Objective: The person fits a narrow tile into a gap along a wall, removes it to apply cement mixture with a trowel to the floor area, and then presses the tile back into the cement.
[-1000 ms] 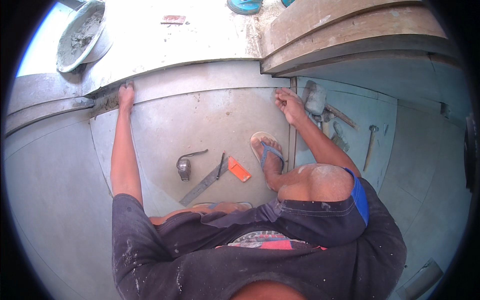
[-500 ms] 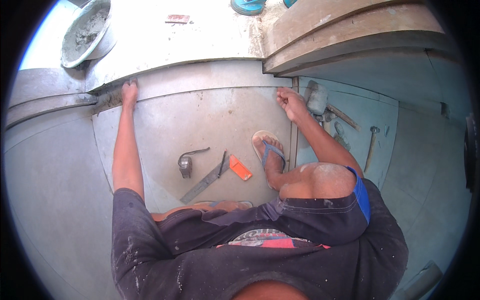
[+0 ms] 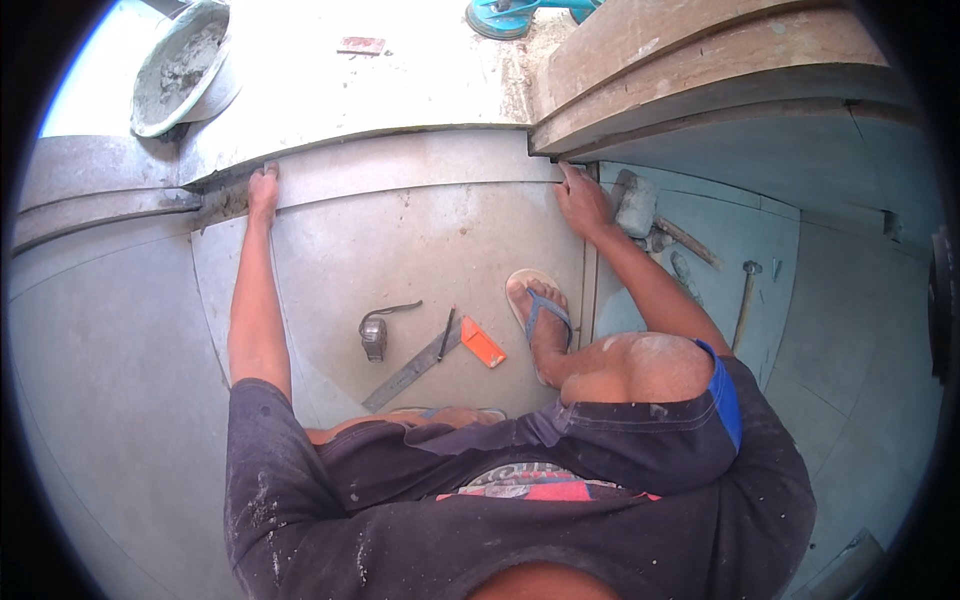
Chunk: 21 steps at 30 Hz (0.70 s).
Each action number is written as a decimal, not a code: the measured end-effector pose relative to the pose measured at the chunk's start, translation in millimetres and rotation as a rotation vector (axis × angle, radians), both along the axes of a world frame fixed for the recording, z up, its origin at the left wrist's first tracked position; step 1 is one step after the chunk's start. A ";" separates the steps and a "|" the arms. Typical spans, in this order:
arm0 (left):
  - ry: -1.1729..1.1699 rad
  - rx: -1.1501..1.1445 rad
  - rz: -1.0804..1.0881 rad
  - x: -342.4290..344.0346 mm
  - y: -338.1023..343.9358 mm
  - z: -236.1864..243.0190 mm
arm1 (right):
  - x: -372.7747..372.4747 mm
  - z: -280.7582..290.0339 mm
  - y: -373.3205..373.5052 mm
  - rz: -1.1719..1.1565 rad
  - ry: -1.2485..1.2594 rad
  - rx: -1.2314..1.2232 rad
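Note:
A long, narrow pale tile strip lies against the foot of the raised ledge, along the far edge of the large floor tile. My left hand grips its left end, the fingers closed over the edge beside a rough, bare gap. At the other end, my right hand holds the strip's right corner, with its fingertips at the edge near the wooden frame and the lower fingers partly hidden. Before me on the tile lie a tape measure, a black pencil and a try square with a metal blade and orange handle.
A mallet and a hammer lie to the right. A bucket of grey mortar stands on the bright ledge at far left; a teal suction lifter is at the back. The layered wooden frame juts in at far right.
My right hand has moved slightly forward, from loosely curled near the strip's end to touching its right corner. My left hand stays on the left end.

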<state>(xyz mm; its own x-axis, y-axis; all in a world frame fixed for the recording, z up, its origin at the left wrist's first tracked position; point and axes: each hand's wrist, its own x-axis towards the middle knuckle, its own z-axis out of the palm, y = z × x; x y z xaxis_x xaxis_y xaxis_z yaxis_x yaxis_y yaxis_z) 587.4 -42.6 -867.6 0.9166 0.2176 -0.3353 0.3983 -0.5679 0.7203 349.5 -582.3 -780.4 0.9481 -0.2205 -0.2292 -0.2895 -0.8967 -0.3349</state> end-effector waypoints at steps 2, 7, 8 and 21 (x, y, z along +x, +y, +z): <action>0.002 0.013 0.000 2.0 3.5 -4.2 | 10.7 4.4 3.2 0.043 0.062 -0.062; 0.018 -0.044 -0.017 3.8 3.1 -9.3 | 26.2 6.4 -0.2 0.168 0.088 -0.065; 0.020 -0.027 -0.026 3.1 2.4 -7.9 | 29.6 11.0 2.5 0.164 0.168 -0.084; 0.007 0.010 -0.050 2.4 -0.3 -3.6 | 26.1 1.7 -2.6 0.174 0.181 -0.150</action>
<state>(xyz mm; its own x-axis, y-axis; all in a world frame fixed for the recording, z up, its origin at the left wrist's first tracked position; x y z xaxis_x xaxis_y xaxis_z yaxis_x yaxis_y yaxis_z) 589.8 -42.9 -871.1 0.9242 0.1750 -0.3395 0.3741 -0.5942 0.7120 375.6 -584.9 -778.7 0.9214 -0.1026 -0.3749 -0.1703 -0.9736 -0.1522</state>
